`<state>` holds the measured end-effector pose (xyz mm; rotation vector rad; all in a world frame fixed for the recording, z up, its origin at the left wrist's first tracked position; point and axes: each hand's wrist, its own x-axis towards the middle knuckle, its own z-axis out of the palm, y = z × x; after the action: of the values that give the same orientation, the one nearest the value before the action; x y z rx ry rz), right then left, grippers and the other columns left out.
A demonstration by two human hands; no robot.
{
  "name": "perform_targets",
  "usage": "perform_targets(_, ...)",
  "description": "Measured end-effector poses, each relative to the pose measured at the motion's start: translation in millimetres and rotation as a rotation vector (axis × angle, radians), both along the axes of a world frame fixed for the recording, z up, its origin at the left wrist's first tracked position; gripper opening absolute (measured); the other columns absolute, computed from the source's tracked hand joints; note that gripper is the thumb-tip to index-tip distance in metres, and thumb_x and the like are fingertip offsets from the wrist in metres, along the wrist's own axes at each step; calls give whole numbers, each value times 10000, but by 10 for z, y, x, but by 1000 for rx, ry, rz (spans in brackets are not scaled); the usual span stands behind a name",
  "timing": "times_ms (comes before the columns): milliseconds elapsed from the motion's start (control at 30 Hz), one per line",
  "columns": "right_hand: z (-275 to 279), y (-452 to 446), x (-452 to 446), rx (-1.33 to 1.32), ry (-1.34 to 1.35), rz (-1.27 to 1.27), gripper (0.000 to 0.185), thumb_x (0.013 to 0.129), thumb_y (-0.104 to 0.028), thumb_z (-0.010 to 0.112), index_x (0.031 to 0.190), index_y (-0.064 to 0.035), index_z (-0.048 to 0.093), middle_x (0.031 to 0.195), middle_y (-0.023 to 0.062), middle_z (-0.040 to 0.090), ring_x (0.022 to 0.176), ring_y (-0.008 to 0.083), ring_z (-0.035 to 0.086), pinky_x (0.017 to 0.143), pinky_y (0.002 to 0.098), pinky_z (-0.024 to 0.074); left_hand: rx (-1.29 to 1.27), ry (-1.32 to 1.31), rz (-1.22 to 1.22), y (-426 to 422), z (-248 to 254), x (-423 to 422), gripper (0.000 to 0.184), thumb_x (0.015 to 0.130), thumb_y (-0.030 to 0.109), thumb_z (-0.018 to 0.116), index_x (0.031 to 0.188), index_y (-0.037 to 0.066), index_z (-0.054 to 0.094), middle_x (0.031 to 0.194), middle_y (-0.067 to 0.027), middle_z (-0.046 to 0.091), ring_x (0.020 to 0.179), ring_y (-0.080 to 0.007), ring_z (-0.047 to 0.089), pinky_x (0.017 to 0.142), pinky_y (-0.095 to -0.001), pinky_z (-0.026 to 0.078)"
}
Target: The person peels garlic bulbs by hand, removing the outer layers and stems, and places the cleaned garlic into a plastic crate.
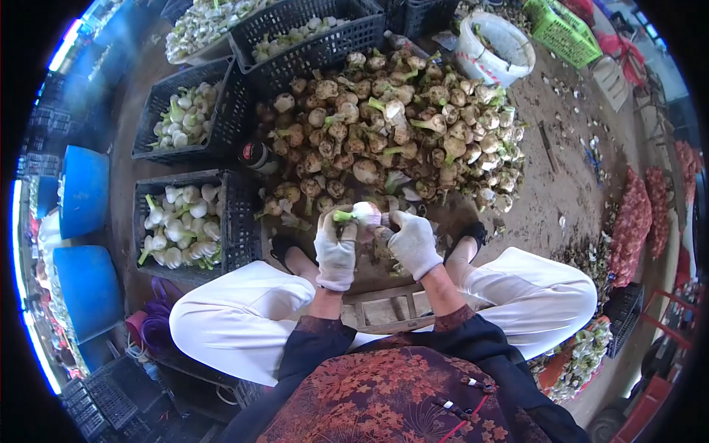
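Observation:
Between my two hands is a garlic bulb [365, 213], white and purplish, with a short green stem pointing left. My left hand [336, 252], in a whitish work glove, is closed around the stem side. My right hand [413, 244], gloved too, has its fingers pressed together at the bulb's right side; whether a small tool is in them cannot be made out. Just beyond my hands spreads a large heap of soil-covered garlic bulbs [367, 140]. To the left, a black plastic crate [240, 221] holds cleaned white garlic.
More black crates [221, 122] of garlic stand at the left and back. A dirty white bucket [473, 55] and a green crate [561, 33] are behind the heap. Red mesh sacks [631, 229] lie right; blue tubs [87, 284] stand left. A wooden frame [384, 306] lies between my legs.

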<state>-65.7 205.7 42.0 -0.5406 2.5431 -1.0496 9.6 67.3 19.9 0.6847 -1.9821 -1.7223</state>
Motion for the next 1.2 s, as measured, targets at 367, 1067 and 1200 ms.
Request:
perform_targets(367,-251,10,100,-56,-64,-85,179,751,-179,649,838,-27,686,774,217,645,746,353,642,673,396,501,-674,-103,-44,103,125,-1,272,778,233,680,991,71,633,989,-115,609,909,-312,557,800,-394,448)
perform_targets(1067,-56,-183,-200,-361,-174,246,141,774,-47,620,900,16,620,799,138,648,767,182,628,699,290,487,714,41,122,-248,-724,-151,355,902,316,477,1167,94,559,1155,-102,589,1061,-265,568,889,-427,472)
perform_targets(1200,-599,-10,-95,-97,-206,418,174,774,-115,615,919,-27,652,817,181,649,746,305,637,679,367,491,1377,264,379,-997,-144,-545,385,889,369,540,1138,78,575,1087,-89,619,921,-236,623,723,-350,540)
